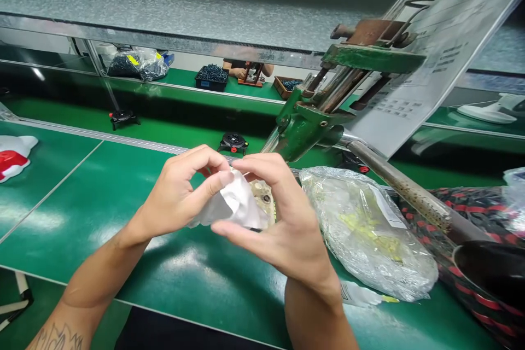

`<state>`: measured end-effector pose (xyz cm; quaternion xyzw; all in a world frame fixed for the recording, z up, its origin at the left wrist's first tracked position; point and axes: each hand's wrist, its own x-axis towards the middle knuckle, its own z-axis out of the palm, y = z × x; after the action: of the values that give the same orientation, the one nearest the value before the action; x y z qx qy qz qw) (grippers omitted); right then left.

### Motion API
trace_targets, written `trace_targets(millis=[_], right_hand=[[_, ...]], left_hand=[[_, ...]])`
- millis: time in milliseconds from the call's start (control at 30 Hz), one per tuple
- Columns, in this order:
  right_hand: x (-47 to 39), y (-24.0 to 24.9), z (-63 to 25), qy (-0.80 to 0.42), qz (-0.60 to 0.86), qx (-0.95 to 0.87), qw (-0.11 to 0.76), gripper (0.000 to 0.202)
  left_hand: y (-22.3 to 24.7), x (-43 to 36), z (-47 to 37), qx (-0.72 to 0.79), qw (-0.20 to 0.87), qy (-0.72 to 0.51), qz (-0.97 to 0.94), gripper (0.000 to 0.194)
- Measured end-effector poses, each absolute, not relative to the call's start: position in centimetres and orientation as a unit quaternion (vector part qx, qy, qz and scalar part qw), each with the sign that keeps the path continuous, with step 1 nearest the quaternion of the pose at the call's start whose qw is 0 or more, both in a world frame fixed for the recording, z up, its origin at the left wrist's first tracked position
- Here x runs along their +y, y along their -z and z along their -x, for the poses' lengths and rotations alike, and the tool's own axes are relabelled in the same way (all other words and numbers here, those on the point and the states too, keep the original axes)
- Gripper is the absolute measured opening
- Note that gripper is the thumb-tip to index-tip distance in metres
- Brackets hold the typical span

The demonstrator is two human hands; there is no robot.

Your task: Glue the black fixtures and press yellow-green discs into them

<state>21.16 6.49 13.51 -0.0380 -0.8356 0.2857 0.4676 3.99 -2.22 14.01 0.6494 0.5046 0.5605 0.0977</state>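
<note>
A crumpled, thin white sheet (238, 199), perhaps cloth or soft plastic, is in front of me over the green bench. My left hand (180, 191) pinches its upper edge between thumb and fingers. My right hand (283, 213) curves around its right side, thumb and fingers wide apart; whether its fingertips touch the sheet is hard to tell. Just behind the sheet is the pale, worn base plate (264, 197) of a green hand press (320, 115), partly hidden by my hands.
A clear plastic bag (369, 229) with yellowish pieces lies right of my hands, near the press lever (394, 175). A black-and-red patterned bundle (455, 213) is farther right. A white-and-red item (16, 156) sits far left. Across, a person's hands (240, 72) work between parts trays (212, 77).
</note>
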Motion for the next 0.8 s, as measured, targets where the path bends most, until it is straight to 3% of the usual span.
trace_targets(millis=[233,500,567,800], right_hand=[[6.52,-12.79,-20.53,-0.353,0.111,-0.777,0.509,0.010],[6.70,-12.69,-20.35,-0.437,0.160,-0.741,0.484,0.008],[6.71,-12.82,-20.27,-0.463,0.169,-0.728,0.477,0.005],[6.83,-13.56,-20.48,-0.527,0.167,-0.719,0.421,0.016]], left_hand=[[-13.73,-1.58,-3.48,0.503,0.121,-0.531,-0.671,0.027],[-13.60,-1.71,-4.15,0.487,0.051,-0.538,-0.686,0.022],[-13.59,-1.80,-4.19,0.503,0.076,-0.552,-0.661,0.018],[-13.33,-1.40,-3.65,0.462,0.269,-0.651,-0.539,0.029]])
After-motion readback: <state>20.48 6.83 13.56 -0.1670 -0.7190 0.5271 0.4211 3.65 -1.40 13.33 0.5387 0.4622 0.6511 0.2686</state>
